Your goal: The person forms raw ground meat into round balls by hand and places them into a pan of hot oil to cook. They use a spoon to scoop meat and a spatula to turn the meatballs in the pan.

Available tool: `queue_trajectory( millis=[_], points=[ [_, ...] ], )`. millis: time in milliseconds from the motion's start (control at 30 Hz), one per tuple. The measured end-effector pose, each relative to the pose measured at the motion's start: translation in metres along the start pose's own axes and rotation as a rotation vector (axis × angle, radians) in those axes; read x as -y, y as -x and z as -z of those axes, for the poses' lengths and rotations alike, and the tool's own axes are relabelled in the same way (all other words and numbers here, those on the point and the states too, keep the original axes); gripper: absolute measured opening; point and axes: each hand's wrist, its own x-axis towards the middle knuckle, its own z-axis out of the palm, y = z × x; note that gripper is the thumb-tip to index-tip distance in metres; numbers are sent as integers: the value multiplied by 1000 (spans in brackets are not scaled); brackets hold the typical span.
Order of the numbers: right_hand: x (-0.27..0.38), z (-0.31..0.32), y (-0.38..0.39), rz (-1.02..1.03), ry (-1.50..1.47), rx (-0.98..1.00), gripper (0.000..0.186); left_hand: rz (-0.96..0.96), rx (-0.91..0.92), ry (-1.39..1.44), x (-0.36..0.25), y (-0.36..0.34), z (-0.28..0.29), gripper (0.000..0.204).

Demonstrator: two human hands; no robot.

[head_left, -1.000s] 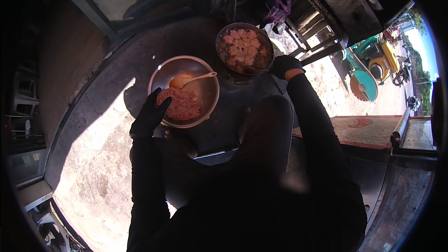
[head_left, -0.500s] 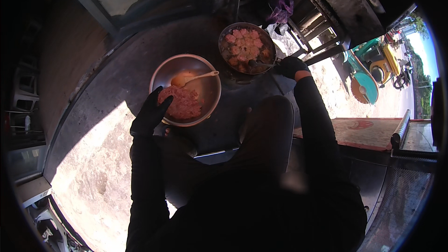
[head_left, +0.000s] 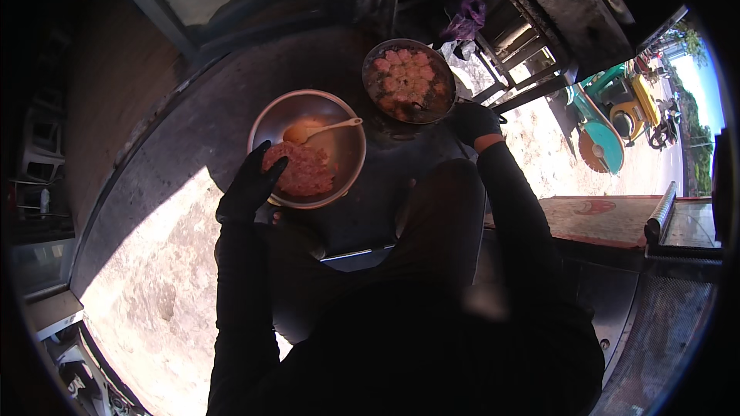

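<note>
My left hand [head_left: 245, 186], in a black glove, reaches over the left rim of a wide metal bowl [head_left: 356, 160]. Its thumb and fingers are apart and lie on a mound of pink ground meat [head_left: 304, 171]; the palm's underside is hidden. A pale-handled spoon [head_left: 333, 128] leans inside the bowl, above the meat. Beyond it to the right, a round pan [head_left: 368, 94] holds several pink meat lumps [head_left: 406, 71] in dark oil. My gloved right hand [head_left: 474, 123] is closed beside the pan's right rim, around a ladle whose head is mostly hidden in the oil.
A purple plastic bag [head_left: 467, 18] lies behind the pan, near slatted dark framework [head_left: 524, 42]. A turquoise machine with a round blade [head_left: 601, 145] stands outside at right. Sunlit concrete [head_left: 154, 300] spreads at lower left. My bent knee [head_left: 443, 192] is just below the pan.
My right hand has moved slightly down and left, and the ladle's head has sunk nearly out of sight in the pan. My left hand stays on the meat.
</note>
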Motion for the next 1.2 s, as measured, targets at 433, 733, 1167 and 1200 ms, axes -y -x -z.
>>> queue_trajectory(
  millis=[433,733,1167,1200],
  points=[
    [22,-3,-33,-29,13,279,56,1,-6,-10,-1,2,1,73],
    [-5,-42,-18,92,23,117,48,-5,-18,11,3,2,-1,73],
    [-23,-14,32,-303,-1118,379,28,-20,-31,-23,12,0,-3,73],
    [-25,-13,34,-333,-1108,364,27,-23,-31,-18,11,-1,-3,73]
  ],
)
